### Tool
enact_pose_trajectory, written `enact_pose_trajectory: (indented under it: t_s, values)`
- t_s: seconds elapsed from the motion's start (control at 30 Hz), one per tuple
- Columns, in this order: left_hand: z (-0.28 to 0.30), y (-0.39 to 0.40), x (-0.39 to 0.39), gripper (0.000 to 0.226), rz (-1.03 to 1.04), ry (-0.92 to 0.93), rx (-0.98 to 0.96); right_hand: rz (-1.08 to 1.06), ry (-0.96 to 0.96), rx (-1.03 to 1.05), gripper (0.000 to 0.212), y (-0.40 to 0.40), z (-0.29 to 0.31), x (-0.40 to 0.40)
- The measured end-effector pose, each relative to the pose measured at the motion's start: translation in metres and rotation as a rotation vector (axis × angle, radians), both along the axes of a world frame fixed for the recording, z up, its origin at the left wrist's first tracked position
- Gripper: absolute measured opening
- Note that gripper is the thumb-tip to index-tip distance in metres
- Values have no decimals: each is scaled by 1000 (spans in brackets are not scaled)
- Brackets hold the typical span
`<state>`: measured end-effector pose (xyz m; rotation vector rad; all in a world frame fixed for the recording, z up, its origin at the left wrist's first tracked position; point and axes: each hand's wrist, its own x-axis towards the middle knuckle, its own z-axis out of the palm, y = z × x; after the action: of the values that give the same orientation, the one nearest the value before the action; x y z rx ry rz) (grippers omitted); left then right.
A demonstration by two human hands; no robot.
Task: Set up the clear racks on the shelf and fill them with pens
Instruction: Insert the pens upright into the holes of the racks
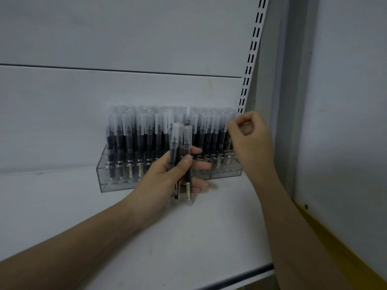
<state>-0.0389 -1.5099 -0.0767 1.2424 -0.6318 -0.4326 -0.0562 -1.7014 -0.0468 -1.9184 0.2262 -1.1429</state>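
1. Racks: two clear racks sat side by side on the white shelf (188, 237), pushed back against the rear panel (104, 122) — left rack (117, 181) and right rack (226, 172) touching end to end, as far as the blur allowed.
2. Both were packed with upright black pens (146, 132), clear caps up. Looked nearly full; I could not tell which slots were vacant.
3. Left hand (173, 174) was grasping a small bundle of spare pens (180, 147), thumb across the barrels, fingers wrapped behind, held upright in front of the middle of the racks.
4. Right hand (249, 139) was at the right end of the row, fingers curled in, fingertips at the cap of the end pen (231, 124). Motion blur there; whether it was pinching that cap or just touching it, I could not tell.
5. Judged stage: late fill, seating the last pens at the right end.
6. Risks from here:
   - Caps are slick and tightly crowded; pushing one pen into a tight slot could tilt its neighbours or jam it partway.
   - A sideways shove from the right hand could slide the right rack away from the left one — nothing visible anchored it.
   - The left hand's bundle was held mid-barrel only; loosening that hold to pass a pen could drop the rest onto the shelf.
   - The left wrist was near the left rack's front wall; a bump could shift it.
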Motion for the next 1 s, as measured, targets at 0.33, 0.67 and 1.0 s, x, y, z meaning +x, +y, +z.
enact_pose_trajectory:
  t_s: [0.33, 0.67, 1.0]
  values:
    - [1, -1, 0, 30, -13, 19, 15, 629, 234, 79, 4, 31, 6, -10]
    - [-1, -1, 2, 29, -3, -37, 89, 576, 90, 197, 15, 26, 9, -7]
    - [-2, -1, 2, 26, 8, -32, 77, 295, -249, 289, 15, 13, 10, -6]
